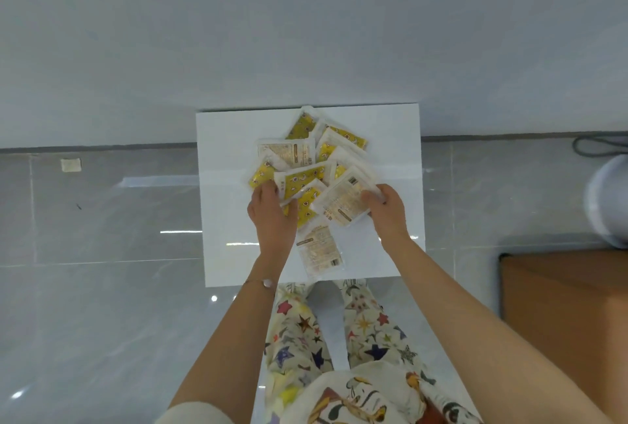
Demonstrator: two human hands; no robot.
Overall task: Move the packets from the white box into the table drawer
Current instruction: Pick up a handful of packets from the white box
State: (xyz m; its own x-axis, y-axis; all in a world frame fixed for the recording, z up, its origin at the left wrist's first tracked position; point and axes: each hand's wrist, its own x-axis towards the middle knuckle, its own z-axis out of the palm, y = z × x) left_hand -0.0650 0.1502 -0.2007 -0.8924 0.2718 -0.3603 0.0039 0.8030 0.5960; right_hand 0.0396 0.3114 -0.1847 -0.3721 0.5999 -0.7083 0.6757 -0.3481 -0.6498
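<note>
Yellow and tan packets (300, 180) on white surface (224, 138), labels unreadably blurred.

The person wears cream trousers (299, 332) printed with red, blue, yellow and purple stars, and a pale top (356, 396) with a brown-and-yellow graphic. Both forearms are bare. A thin bracelet (266, 283) with one pale bead circles the wrist of the left hand (268, 213).
</note>
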